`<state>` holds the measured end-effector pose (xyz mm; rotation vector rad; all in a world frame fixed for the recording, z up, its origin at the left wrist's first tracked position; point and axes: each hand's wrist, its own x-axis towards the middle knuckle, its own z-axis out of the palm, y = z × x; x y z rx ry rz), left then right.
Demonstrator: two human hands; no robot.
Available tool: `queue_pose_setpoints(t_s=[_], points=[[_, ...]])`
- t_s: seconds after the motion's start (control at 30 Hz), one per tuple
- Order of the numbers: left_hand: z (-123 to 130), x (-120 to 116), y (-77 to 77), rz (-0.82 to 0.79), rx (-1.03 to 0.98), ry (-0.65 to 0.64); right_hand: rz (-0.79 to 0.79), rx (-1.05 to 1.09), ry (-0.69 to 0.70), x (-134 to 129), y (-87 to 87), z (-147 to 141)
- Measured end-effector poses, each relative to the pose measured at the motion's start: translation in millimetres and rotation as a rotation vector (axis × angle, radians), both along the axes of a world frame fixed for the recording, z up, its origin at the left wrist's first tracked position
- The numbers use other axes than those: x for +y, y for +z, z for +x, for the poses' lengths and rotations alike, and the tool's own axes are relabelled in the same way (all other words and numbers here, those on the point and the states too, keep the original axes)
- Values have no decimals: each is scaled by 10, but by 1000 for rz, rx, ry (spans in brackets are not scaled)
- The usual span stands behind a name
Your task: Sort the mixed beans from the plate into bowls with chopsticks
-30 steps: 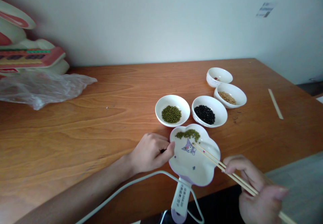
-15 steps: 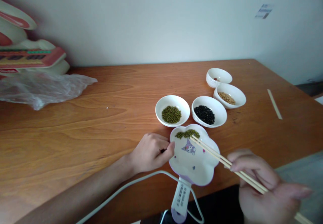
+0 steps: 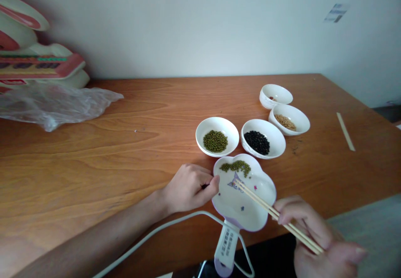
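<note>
A flower-shaped white dish (image 3: 255,219) with a lilac rim and handle lies near the table's front edge. Several green mung beans (image 3: 238,167) are gathered along its far side. My left hand (image 3: 191,188) is closed at the dish's left rim, thumb over the edge; its other fingertips are hidden. In my right hand (image 3: 313,232) is a pair of wooden chopsticks (image 3: 266,206). Their tips hover over or touch the cartoon print, below the beans, and no bean shows between them. Just beyond the dish stand a bowl of mung beans (image 3: 230,145) and a bowl of black beans (image 3: 278,145).
Farther right are a bowl of tan beans (image 3: 302,121) and a bowl with a few reddish pieces (image 3: 283,96). A pale strip (image 3: 346,131) lies at right. A plastic bag (image 3: 72,102) and toy keyboard (image 3: 34,67) sit at left. A white cable (image 3: 175,219) crosses the dish handle.
The chopstick tips have come back from the mung beans toward me, onto the print. Some beans now lie a little lower in the dish. My left hand stays at the rim.
</note>
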<state>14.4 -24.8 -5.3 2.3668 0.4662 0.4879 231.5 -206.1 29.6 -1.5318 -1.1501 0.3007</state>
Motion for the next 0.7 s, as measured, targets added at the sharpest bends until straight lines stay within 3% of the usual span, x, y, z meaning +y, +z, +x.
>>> queue_pose_setpoints(t_s=[0.37, 0.7], points=[[-10, 0, 14, -8, -16, -18, -70, -20, 60, -42, -52, -10], [-6, 0, 22, 1, -13, -8, -21, 20, 27, -69, -124, -64]])
